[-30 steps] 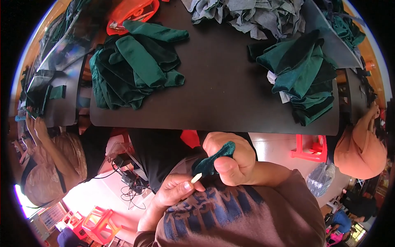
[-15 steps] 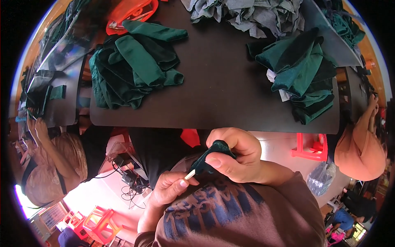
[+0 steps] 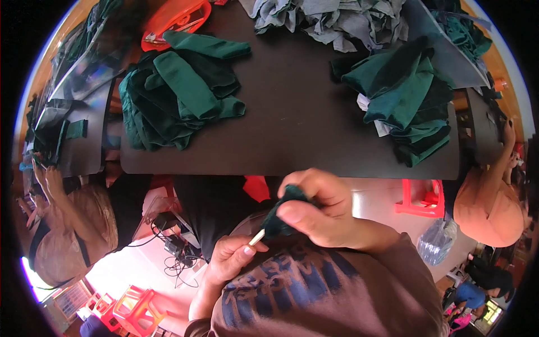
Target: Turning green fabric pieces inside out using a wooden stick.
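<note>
Between the near edge of the table (image 3: 286,137) and the brown shirt (image 3: 387,281), two bare hands work close together. Left hand (image 3: 229,257): thumb and fingers are pinched on a short, pale stick (image 3: 256,238), which slants up toward the right. Right hand (image 3: 320,210): fingers are curled and the thumb is pressed over a small piece of dark green cloth (image 3: 283,212), gripping it just above the stick. The stick's upper end meets the cloth's lower edge; whether it enters a fold cannot be told. On the table, a heap of green fabric (image 3: 188,92) lies at the left and a green pile (image 3: 404,92) at the right, with white scraps (image 3: 382,128) at its side. Grey cloths (image 3: 337,22) lie along the far side; an orange dish (image 3: 171,21) stands beyond the left heap. Right of the hands, a red stool (image 3: 420,209) stands on the floor (image 3: 373,205).
</note>
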Demonstrator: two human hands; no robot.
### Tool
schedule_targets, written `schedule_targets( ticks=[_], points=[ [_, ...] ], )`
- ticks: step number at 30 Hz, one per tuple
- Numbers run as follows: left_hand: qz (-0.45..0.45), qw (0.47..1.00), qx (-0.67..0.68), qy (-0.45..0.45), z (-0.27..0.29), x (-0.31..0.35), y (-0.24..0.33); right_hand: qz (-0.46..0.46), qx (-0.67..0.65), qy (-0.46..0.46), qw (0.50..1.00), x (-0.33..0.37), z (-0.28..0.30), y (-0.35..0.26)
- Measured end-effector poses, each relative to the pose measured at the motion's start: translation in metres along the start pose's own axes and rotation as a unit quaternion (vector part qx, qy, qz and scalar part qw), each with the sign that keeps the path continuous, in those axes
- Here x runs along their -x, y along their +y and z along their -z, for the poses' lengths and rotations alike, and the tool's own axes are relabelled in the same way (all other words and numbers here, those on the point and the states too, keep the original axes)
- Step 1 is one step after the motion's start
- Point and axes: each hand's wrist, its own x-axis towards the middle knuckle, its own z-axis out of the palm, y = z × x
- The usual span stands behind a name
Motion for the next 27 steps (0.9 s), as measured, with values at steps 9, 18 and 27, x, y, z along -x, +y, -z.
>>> schedule_targets(
  ticks=[9,18,27],
  points=[
    [0.021,0.999,-0.027,0.035,-0.002,-0.004,-0.002,0.072,0.113,0.033,0.990,-0.021,0.017,-0.021],
    [0.012,0.999,-0.018,0.047,-0.007,-0.006,-0.005,0.077,0.344,0.239,0.905,-0.074,0.107,-0.117],
    [-0.012,0.998,0.015,0.061,-0.004,-0.005,-0.006,0.218,0.780,0.289,0.510,-0.104,0.164,-0.118]
  ],
)
